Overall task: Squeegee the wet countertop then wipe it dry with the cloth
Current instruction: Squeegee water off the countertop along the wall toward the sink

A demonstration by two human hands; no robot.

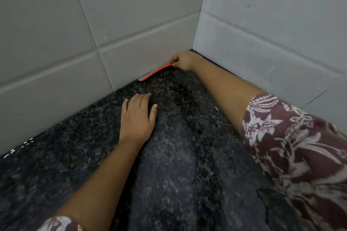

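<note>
Your right hand (183, 60) is reached into the far corner, where the two tiled walls (131, 15) meet the dark speckled countertop (178, 155). Its fingers are curled tight around the end of the orange-red squeegee (156, 71). The squeegee lies along the foot of the left-hand wall, its blade down against the counter, with a pale grey edge showing at its left tip.

Your left hand (138, 116) rests palm-down on the countertop, nearer to you and left of the squeegee, well apart from it. Its fingers are stretched flat and close together, the thumb spread a little to the right, holding nothing.

A darker streak of stone runs from the squeegee toward you, and small bright glints show at the counter's left edge and beside your right forearm. Both sleeves (300, 146) are maroon with a white leaf pattern. You can read no writing or brand anywhere; the squeegee is blurred.
</note>
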